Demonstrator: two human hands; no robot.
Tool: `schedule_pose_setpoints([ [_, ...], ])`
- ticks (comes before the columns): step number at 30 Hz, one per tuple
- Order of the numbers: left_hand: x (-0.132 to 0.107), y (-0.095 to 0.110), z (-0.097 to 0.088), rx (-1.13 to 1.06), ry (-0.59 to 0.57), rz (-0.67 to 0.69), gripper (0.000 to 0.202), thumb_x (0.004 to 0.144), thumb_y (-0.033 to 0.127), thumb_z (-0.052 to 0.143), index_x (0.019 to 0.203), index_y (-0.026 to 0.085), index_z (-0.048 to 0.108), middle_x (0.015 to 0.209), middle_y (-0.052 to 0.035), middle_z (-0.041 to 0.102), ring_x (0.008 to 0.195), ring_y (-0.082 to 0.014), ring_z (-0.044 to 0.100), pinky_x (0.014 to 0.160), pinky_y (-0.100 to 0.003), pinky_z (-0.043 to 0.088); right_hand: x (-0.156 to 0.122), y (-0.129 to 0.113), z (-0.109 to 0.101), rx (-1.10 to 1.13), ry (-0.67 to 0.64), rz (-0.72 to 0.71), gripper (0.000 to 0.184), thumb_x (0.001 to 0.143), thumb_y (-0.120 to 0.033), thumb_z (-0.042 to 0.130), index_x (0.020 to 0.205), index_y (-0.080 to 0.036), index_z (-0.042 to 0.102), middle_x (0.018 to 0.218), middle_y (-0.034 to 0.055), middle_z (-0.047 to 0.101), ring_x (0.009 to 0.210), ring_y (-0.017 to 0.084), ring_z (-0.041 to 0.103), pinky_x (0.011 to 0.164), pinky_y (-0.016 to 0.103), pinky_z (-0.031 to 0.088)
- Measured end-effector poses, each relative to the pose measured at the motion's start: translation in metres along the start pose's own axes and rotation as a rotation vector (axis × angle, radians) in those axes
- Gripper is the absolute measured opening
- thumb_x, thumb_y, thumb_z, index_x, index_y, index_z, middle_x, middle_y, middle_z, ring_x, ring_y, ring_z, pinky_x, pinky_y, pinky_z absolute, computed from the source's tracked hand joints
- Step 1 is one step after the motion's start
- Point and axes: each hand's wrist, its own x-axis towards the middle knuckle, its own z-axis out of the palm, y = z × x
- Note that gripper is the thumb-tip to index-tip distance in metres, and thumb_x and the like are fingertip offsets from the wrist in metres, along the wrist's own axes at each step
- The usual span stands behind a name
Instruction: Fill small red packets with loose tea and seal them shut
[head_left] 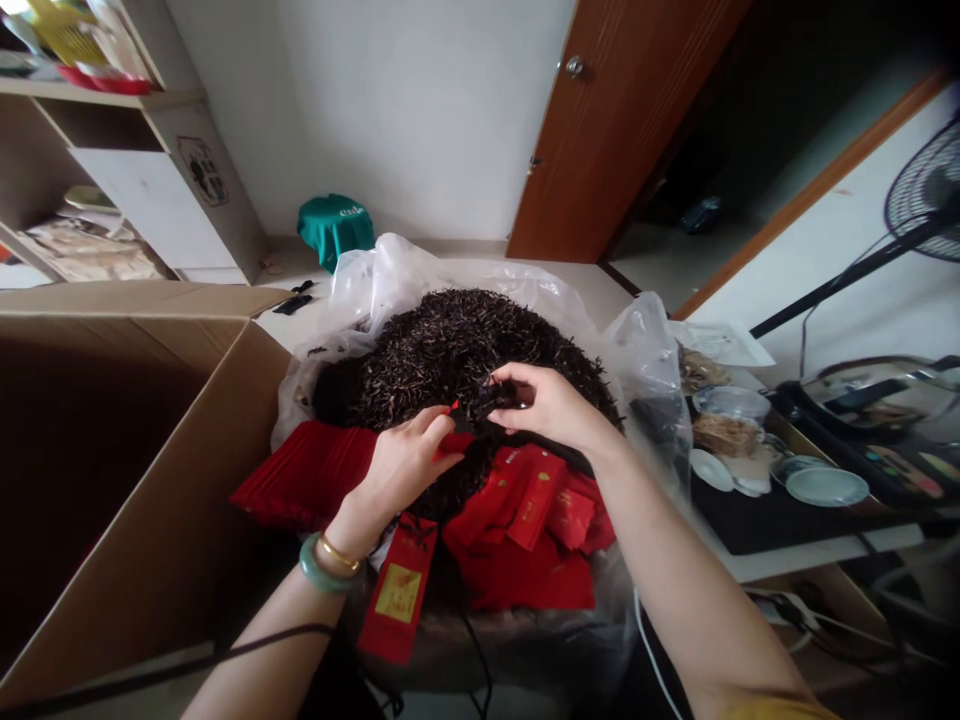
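Observation:
A big mound of dark loose tea leaves fills a clear plastic bag in front of me. My left hand, with a green bangle and a gold one at the wrist, pinches a small red packet at the edge of the mound. My right hand is closed on a pinch of tea leaves right above that packet's mouth. Several red packets lie heaped under both hands, and one long red packet with a yellow label hangs toward me.
A large open cardboard box stands at my left. At my right a dark tea tray carries small cups and saucers, with a kettle behind it. A fan, a wooden door, a green stool and shelves stand farther off.

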Motion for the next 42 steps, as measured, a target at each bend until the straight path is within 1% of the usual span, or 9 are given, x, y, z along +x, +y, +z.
schedule_pose_setpoints([
  [4,-0.001,0.005,0.005,0.018,0.021,-0.009,0.028,0.080,0.030,0.069,0.103,0.019,0.056,0.120,-0.0110,0.065,0.095,-0.0219,0.070,0.064,-0.025,0.056,-0.002,-0.017,0.013,-0.211,0.031,-0.148,0.029,0.066,-0.019,0.071,0.094,-0.019,0.065,0.089,-0.0003,0.067,0.077,0.015,0.064,0.071,0.028,0.052],
  [8,-0.001,0.005,0.006,0.000,-0.001,-0.043,0.029,0.079,0.029,0.070,0.102,0.020,0.057,0.122,-0.0112,0.064,0.096,-0.0227,0.070,0.067,-0.026,0.057,-0.001,-0.016,0.023,-0.459,0.062,-0.224,0.030,0.067,-0.009,0.071,0.094,-0.022,0.069,0.096,0.0010,0.065,0.089,0.017,0.062,0.085,0.032,0.048],
  [16,0.000,0.005,0.009,-0.061,0.012,-0.015,0.031,0.079,0.026,0.071,0.103,0.019,0.053,0.126,-0.0115,0.063,0.103,-0.0226,0.068,0.071,-0.027,0.058,-0.005,-0.017,0.027,-0.707,-0.018,-0.095,0.044,0.071,-0.004,0.067,0.111,-0.022,0.068,0.108,0.0064,0.055,0.091,0.017,0.060,0.089,0.033,0.047],
  [20,0.000,0.004,0.010,-0.062,0.013,-0.018,0.033,0.078,0.025,0.073,0.104,0.019,0.053,0.127,-0.0120,0.062,0.104,-0.0232,0.067,0.072,-0.028,0.058,-0.004,-0.020,0.026,-0.681,0.025,-0.132,0.056,0.069,0.000,0.065,0.120,-0.021,0.061,0.112,0.0060,0.052,0.093,0.016,0.059,0.091,0.033,0.047],
  [25,0.000,0.003,0.010,-0.063,-0.004,-0.049,0.032,0.078,0.027,0.072,0.104,0.021,0.053,0.130,-0.0112,0.060,0.104,-0.0230,0.067,0.071,-0.028,0.058,-0.005,-0.020,0.023,-0.692,-0.022,-0.196,0.032,0.076,-0.002,0.059,0.100,-0.020,0.069,0.100,0.0045,0.058,0.089,0.016,0.060,0.089,0.033,0.047],
  [31,0.000,0.003,0.009,-0.064,-0.023,-0.042,0.034,0.079,0.026,0.071,0.108,0.022,0.054,0.135,-0.0128,0.057,0.101,-0.0233,0.068,0.073,-0.029,0.058,-0.006,-0.026,0.027,-0.875,-0.152,-0.112,0.030,0.082,-0.003,0.051,0.100,-0.016,0.071,0.102,0.0091,0.054,0.087,0.018,0.061,0.085,0.033,0.047],
  [36,0.000,0.002,0.010,-0.049,-0.025,-0.051,0.033,0.080,0.030,0.070,0.108,0.022,0.054,0.136,-0.0125,0.055,0.096,-0.0227,0.070,0.069,-0.028,0.058,0.002,-0.021,0.038,-0.727,0.008,-0.170,0.042,0.076,0.003,0.055,0.112,-0.017,0.062,0.106,0.0076,0.058,0.086,0.016,0.062,0.083,0.031,0.049],
  [39,0.000,0.001,0.009,-0.026,-0.013,-0.067,0.034,0.079,0.031,0.071,0.107,0.021,0.054,0.133,-0.0132,0.057,0.094,-0.0230,0.070,0.066,-0.028,0.057,0.003,-0.016,0.038,-0.476,-0.013,-0.170,0.052,0.076,0.001,0.055,0.124,-0.018,0.055,0.100,0.0053,0.066,0.088,0.015,0.065,0.082,0.030,0.052],
  [42,-0.001,0.001,0.009,-0.007,-0.001,-0.083,0.037,0.078,0.032,0.072,0.108,0.021,0.054,0.131,-0.0135,0.059,0.091,-0.0232,0.071,0.064,-0.027,0.057,-0.001,-0.015,0.033,-0.311,-0.034,-0.170,0.055,0.083,-0.002,0.048,0.135,-0.019,0.047,0.104,0.0057,0.071,0.092,0.015,0.067,0.085,0.030,0.053],
])
